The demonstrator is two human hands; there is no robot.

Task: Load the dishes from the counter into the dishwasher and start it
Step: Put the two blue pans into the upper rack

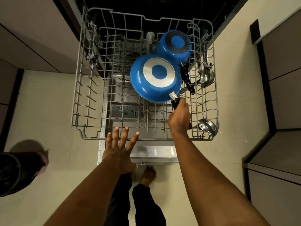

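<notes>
A grey wire dishwasher rack (78, 101) is pulled out over the open door. A blue frying pan (154, 77) lies upside down in the rack's middle right, and my right hand (179, 118) is closed around its black handle. Behind it a smaller blue saucepan (175, 44) also rests bottom up, its black handle pointing toward me. Two steel ladles lie along the rack's right side, one further back (206, 76) and one at the front corner (207, 127). My left hand (119, 147) hovers with fingers spread at the rack's front edge, holding nothing.
The steel dishwasher door (153, 151) lies open below the rack. Cabinet fronts (280, 95) flank both sides. A dark round object (17, 172) sits on the floor at the left. My bare foot (147, 174) stands just before the door.
</notes>
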